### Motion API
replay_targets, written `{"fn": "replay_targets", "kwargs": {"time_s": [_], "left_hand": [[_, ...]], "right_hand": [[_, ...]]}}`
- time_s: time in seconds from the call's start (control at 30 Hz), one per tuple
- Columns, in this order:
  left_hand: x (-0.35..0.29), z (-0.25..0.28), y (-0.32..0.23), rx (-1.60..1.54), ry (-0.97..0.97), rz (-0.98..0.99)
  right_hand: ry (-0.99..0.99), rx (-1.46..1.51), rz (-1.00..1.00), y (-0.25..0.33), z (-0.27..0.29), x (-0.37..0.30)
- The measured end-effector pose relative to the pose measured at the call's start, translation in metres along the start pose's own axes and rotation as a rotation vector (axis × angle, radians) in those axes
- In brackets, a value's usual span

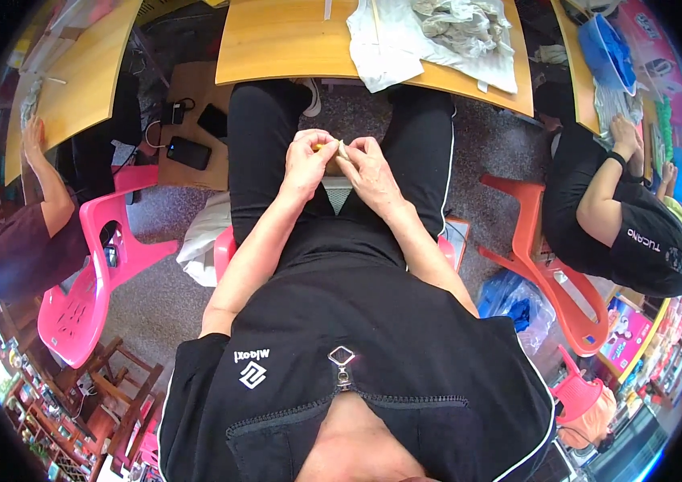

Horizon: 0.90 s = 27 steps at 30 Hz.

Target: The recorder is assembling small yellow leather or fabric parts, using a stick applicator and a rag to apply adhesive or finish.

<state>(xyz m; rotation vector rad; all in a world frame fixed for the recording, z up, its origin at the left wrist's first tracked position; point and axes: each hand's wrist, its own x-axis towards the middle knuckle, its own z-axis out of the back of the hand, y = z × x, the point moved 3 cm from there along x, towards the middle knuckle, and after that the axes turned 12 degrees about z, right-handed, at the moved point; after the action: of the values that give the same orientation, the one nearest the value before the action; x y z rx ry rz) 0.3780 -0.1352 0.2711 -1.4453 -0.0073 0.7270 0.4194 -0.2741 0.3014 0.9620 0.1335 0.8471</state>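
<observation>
Above my lap, my two hands meet with fingertips close together. My left hand (307, 166) is closed in a pinch, and a bit of a small yellow thing (321, 147) shows at its fingers. My right hand (368, 175) also pinches, at a small pale piece (342, 149) between the two hands. Both things are too small and too covered by fingers to name. Beyond my hands, a white cloth (383, 50) hangs over the near edge of the wooden table (285, 44). Crumpled greyish-white cloth (463, 30) lies piled on top of it.
A co-worker sits at each side, by a pink chair (76, 325) on the left and a red-orange chair (570, 309) on the right. Under the table's left side, a black power bank (188, 153) lies on cardboard (184, 88). A blue basin (606, 52) stands far right.
</observation>
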Motion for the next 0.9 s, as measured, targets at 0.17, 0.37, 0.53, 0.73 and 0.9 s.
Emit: {"fn": "replay_targets", "kwargs": {"time_s": [0.17, 0.37, 0.53, 0.73, 0.9], "left_hand": [[0.005, -0.002, 0.008, -0.104, 0.066, 0.106], [0.006, -0.007, 0.010, -0.294, 0.134, 0.242], [-0.011, -0.007, -0.012, 0.020, -0.014, -0.158], [-0.028, -0.010, -0.031, 0.283, 0.014, -0.475], [-0.020, -0.013, -0.026, -0.612, 0.292, -0.013]], "right_hand": [[-0.218, 0.152, -0.125, -0.002, 0.006, -0.001], [-0.245, 0.141, -0.088, 0.002, 0.012, 0.000], [-0.154, -0.031, -0.028, -0.002, 0.006, 0.002], [-0.256, -0.126, 0.029, -0.002, 0.005, -0.002], [-0.414, 0.325, -0.231, 0.004, 0.017, 0.003]]}}
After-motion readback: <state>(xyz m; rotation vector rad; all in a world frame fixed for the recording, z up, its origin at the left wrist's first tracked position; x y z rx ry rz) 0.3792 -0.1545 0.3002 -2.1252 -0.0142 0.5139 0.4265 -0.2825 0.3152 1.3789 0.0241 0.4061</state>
